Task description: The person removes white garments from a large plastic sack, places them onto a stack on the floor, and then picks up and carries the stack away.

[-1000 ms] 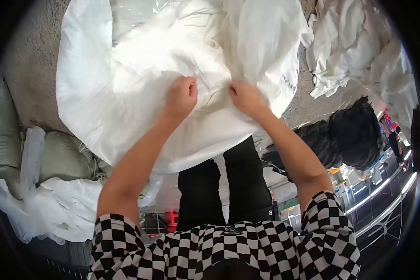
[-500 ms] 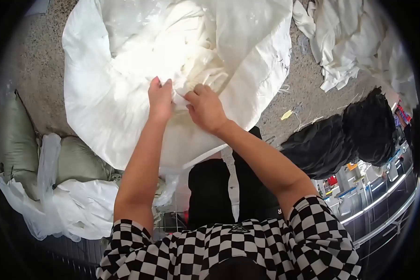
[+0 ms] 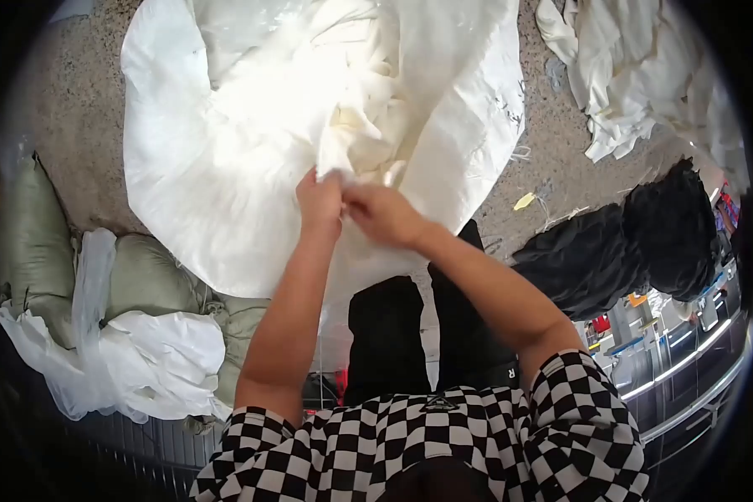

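A large white sack point(image 3: 171, 180) with a wide, spread mouth lies in front of me, filled with cream-white cloth point(image 3: 368, 138). My left hand point(image 3: 318, 205) is closed on a gathered end of this cloth, which stretches up from my fingers into the pile. Pressed close beside it, my right hand point(image 3: 383, 216) has its fingers closed at the same end of cloth, slightly smeared by motion. The fingertips of both hands are partly hidden. Bright light washes out the left part of the pile.
Greenish stuffed sacks point(image 3: 33, 226) and a white plastic bag point(image 3: 163, 360) lie at the left. More white cloth point(image 3: 627, 75) is heaped on the floor at upper right. Black bundles point(image 3: 602, 238) lie at the right, near a yellow tag point(image 3: 524, 202).
Both hands have moved down toward my body and slightly right, drawing the cloth end along and closer together. The cloth now stretches out from the pile.
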`<action>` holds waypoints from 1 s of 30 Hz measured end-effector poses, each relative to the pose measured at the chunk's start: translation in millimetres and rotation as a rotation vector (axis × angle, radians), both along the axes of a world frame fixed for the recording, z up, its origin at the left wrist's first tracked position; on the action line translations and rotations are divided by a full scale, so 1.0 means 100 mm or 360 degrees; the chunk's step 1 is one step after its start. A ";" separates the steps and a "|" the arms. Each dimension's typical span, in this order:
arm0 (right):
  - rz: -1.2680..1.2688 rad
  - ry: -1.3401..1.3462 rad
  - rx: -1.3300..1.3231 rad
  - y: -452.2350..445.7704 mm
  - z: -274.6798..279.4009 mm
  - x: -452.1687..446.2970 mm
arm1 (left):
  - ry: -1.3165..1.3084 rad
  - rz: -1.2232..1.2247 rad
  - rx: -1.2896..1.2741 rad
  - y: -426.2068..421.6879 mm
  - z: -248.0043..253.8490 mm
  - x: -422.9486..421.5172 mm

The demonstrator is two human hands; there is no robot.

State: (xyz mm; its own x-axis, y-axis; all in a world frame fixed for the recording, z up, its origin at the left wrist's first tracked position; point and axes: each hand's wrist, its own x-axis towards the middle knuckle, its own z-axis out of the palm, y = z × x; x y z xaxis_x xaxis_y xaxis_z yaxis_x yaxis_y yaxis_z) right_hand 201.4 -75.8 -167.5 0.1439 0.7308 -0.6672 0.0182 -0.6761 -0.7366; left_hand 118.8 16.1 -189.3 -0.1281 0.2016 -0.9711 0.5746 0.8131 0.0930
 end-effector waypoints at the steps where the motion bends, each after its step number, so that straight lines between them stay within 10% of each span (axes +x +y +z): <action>1: -0.0181 -0.0202 0.0085 -0.02 -0.16 0.06 | -0.0111 0.0149 0.0137 0.00 -0.03 -0.05; 7: 0.0573 -0.1089 -0.0266 0.07 -0.77 0.44 | -0.0143 0.0323 0.0415 -0.12 -0.11 -0.15; 21: 0.0049 0.0168 0.0094 0.16 -0.31 0.28 | -0.0199 0.0209 -0.0098 0.24 0.02 0.19; 26: -0.0330 -0.1373 0.0277 0.34 -0.95 0.72 | -0.0296 0.0426 0.0173 0.16 0.00 0.01; 30: 0.0480 -0.1049 -0.0031 0.11 -0.96 0.57 | -0.0284 0.0330 0.0422 0.14 0.05 0.03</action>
State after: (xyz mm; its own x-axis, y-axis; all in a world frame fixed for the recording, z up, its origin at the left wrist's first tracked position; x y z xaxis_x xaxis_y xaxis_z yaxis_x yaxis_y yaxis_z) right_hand 258.5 -64.5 -263.5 0.3147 0.7911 -0.5246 0.6423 -0.5844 -0.4959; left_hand 121.5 30.5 -184.1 -0.0262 0.4362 -0.8995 0.3561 0.8448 0.3993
